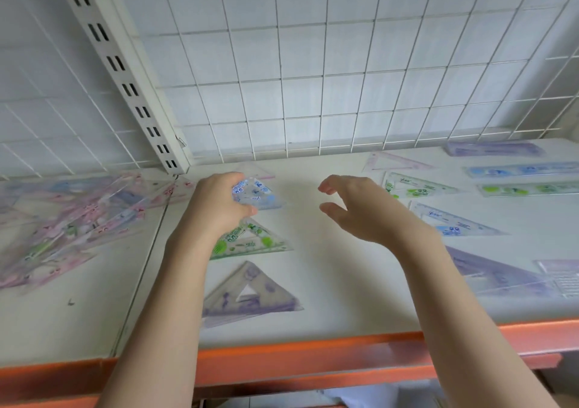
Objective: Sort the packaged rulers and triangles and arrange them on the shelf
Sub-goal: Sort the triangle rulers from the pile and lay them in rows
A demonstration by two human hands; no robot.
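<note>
On shelf (329,282): left hand (216,207) grips blue triangle (260,193); right hand (360,210) hovers.

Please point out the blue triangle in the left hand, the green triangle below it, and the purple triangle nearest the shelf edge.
blue triangle (260,193), head view, its printed middle.
green triangle (253,240), head view, its middle.
purple triangle (250,288), head view, beside its cut-out.

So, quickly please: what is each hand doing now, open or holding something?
Left hand: grips the blue triangle.
Right hand: open, fingers loosely curled, holding nothing.
</note>
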